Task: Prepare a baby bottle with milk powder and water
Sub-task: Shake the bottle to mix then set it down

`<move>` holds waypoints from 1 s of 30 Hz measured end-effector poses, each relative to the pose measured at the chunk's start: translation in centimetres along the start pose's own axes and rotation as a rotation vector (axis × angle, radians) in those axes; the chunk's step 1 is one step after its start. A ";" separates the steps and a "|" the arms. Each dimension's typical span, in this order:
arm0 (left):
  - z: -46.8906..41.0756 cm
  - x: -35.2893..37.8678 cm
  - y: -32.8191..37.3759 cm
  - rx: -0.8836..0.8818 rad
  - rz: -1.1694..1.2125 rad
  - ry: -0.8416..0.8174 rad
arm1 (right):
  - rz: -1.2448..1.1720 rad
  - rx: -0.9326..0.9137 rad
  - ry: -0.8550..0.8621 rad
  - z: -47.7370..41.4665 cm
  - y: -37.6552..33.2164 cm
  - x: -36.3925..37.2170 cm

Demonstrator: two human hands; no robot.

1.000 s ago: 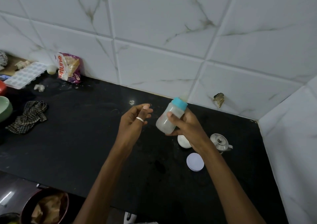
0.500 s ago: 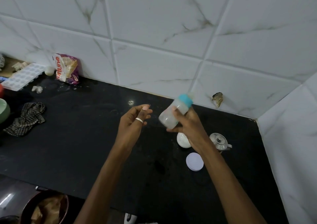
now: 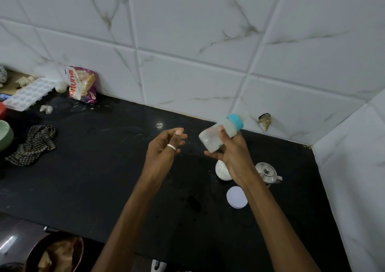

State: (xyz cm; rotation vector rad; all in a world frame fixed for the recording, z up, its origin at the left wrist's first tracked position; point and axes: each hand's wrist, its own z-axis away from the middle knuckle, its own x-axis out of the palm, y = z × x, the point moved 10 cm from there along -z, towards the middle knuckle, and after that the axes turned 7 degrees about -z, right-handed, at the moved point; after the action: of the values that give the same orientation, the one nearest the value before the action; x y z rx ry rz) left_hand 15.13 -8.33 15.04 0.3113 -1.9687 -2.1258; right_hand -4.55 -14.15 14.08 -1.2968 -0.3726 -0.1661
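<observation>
A: What could go wrong from here?

B: The baby bottle (image 3: 208,141), just right of the frame's centre, is in the air above the black counter (image 3: 100,171). It is tilted, with its blue collar (image 3: 235,123) toward the upper right. The right hand (image 3: 234,159) grasps it round the body, thumb on top. If that collar isn't screwed tight, I'd expect milk to leak at the teat end. The body looks smooth too, so a hard swing could send it into the tiles.

A: And the other hand?

B: The left hand (image 3: 164,147) hangs left of the bottle, apart from it, fingers loosely curled round nothing. I doubt it could catch a slip.

A: What's inside the bottle?

B: Something cloudy and whitish. It's blurred, so I can't tell the level.

A: Other containers?

B: A white tub (image 3: 221,170) sits on the counter, half hidden by the right hand, its contents unseen. A round white lid (image 3: 237,197) lies flat just below it. A lidded steel pot (image 3: 268,173) stands to the right. A green bowl (image 3: 5,135) shows at the left edge, and I can't tell what is in it.
</observation>
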 end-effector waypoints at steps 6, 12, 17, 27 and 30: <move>-0.1 0.4 -0.1 0.004 -0.001 -0.018 | 0.029 -0.004 -0.030 0.4 0.0 0.3; -0.1 0.6 0.0 0.006 -0.010 -0.036 | 0.197 0.051 -0.132 0.7 0.2 0.9; 0.0 0.4 -0.3 -0.007 -0.001 -0.012 | 0.028 0.001 -0.017 0.7 -0.3 0.2; 0.1 0.5 -0.4 -0.004 -0.017 -0.022 | 0.064 0.000 -0.041 1.8 1.1 0.4; 0.1 0.5 -0.4 -0.003 -0.019 -0.026 | 0.035 0.002 -0.087 2.0 1.2 0.8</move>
State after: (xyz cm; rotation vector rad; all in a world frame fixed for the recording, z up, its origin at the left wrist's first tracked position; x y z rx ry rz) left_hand 14.61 -8.41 14.68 0.3047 -1.9845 -2.1546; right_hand -3.79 -11.89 13.73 -1.3108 -0.4235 -0.0800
